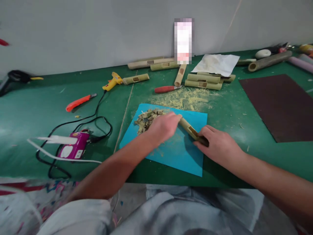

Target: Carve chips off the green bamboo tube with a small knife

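Note:
A short bamboo tube [191, 129] with a rectangular slot cut in it lies on a blue sheet [176, 150] on the green table. My left hand [164, 125] is closed round its far end. My right hand [218, 145] is closed round its near end. Both hands rest on the blue sheet. A heap of bamboo chips [147, 119] lies on the sheet just beyond my left hand.
Bamboo shavings [186, 98] are spread behind the sheet. A red-handled knife [167, 88], several slotted bamboo tubes [202, 81], a yellow glue gun [112, 81], an orange cutter [79, 102], a purple power strip [74, 148] with cables and a dark board [281, 104] lie about.

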Motion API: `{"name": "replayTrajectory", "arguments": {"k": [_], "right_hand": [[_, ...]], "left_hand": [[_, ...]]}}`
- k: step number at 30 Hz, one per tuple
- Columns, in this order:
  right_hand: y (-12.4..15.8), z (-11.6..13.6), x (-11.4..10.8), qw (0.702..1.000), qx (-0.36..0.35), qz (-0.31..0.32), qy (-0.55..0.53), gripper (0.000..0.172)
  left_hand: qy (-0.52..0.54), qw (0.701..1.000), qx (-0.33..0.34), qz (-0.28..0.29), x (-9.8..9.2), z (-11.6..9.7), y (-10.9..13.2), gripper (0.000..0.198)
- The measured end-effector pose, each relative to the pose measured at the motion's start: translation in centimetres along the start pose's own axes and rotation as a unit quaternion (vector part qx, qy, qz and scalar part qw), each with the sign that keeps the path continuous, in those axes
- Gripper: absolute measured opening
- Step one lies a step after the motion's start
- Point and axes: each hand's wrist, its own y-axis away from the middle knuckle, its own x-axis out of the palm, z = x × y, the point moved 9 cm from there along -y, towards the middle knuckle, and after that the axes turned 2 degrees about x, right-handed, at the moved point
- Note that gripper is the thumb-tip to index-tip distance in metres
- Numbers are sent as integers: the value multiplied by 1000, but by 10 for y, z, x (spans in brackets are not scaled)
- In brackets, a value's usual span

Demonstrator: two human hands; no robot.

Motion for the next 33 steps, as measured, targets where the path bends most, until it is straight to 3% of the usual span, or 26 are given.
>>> {"name": "replayTrajectory", "arguments": {"k": [5,9,12,16,20,23,27,33], "right_hand": [[0,0,1,1000,1,5,0,14],[1,-1,2,1000,4,6,-2,15],[1,-2,3,1000,2,8,-5,13],[2,-1,1,1000,1,-2,-7,13],[2,1,-1,1000,-10,-6,-6,11],[2,-1,-1,1000,-6,-12,-9,12],[1,-2,1,1000,0,2,-1,12],[3,-2,-5,1000,-6,-21,7,14]], "left_hand": [[19,999,18,30,3,-3,0,35],[-30,999,-36,3,-3,7,1,34],[-3,999,-4,42,4,-1,1,33],[-20,999,-21,15,-1,1,2,35],[3,999,-1,33,2,-4,3,35],[-27,999,-30,6,-3,1,3,34],[-5,1000,1,29,1,-4,2,32],[-14,997,-61,-43,-12,21,0,30]]}}
